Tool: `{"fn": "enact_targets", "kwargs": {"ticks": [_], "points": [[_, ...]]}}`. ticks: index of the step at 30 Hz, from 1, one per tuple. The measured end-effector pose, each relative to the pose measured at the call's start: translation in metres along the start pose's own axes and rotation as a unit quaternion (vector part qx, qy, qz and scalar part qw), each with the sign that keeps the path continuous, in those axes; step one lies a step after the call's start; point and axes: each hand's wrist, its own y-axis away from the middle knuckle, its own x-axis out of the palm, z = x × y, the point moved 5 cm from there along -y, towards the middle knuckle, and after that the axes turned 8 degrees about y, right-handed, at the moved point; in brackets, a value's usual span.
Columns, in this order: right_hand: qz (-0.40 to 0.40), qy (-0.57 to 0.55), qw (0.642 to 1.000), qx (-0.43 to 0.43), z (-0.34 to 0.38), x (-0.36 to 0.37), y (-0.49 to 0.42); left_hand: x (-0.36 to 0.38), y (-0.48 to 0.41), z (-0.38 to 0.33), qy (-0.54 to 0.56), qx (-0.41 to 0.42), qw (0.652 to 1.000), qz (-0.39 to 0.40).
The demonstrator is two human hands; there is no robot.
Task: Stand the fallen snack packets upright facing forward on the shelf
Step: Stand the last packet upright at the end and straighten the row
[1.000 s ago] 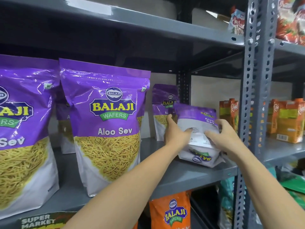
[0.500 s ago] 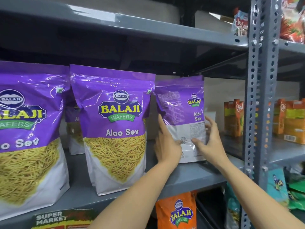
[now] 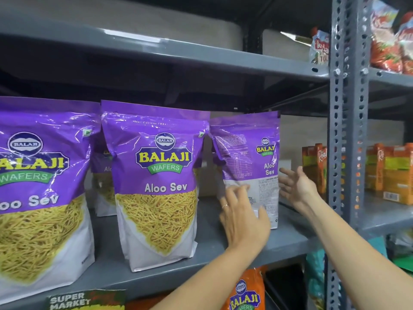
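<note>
A purple Aloo Sev packet (image 3: 248, 153) stands upright on the grey shelf (image 3: 214, 247), its printed back side towards me. My left hand (image 3: 242, 217) is in front of its lower left, fingers spread, blurred, touching or just off it. My right hand (image 3: 295, 185) hovers open at its right edge, palm inward, holding nothing. Two larger Aloo Sev packets (image 3: 159, 186) (image 3: 38, 193) stand upright facing forward to the left. Another packet (image 3: 102, 173) stands behind them.
A perforated grey upright post (image 3: 348, 130) rises right of the packet. Orange juice cartons (image 3: 312, 168) (image 3: 388, 173) stand beyond it. Red snack bags (image 3: 391, 39) sit on the shelf above. An orange Balaji packet (image 3: 244, 294) is on the shelf below.
The packet was lifted from lying tilted to standing upright. Both hands have since let go and opened, drawing slightly away from it.
</note>
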Motion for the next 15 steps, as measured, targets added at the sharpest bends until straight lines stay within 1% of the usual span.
{"fn": "enact_targets", "kwargs": {"ticks": [2,5,9,12,15], "points": [[0.029,0.048,0.998,0.016,0.0,0.003,0.0,0.009,0.0,0.006,0.04,-0.048,0.997,0.033],[0.06,0.121,0.991,0.007,-0.002,0.006,0.0,0.015,-0.003,0.006,0.055,-0.051,0.996,0.037],[0.047,0.102,0.993,-0.02,-0.005,0.0,0.001,0.018,-0.014,0.007,0.145,-0.101,0.983,0.045],[0.101,0.105,0.989,-0.024,-0.007,0.003,0.009,0.019,-0.02,0.013,0.191,-0.147,0.968,0.062],[0.141,0.145,0.979,-0.013,-0.008,0.012,0.014,0.021,-0.024,0.013,0.221,-0.187,0.953,0.094]]}}
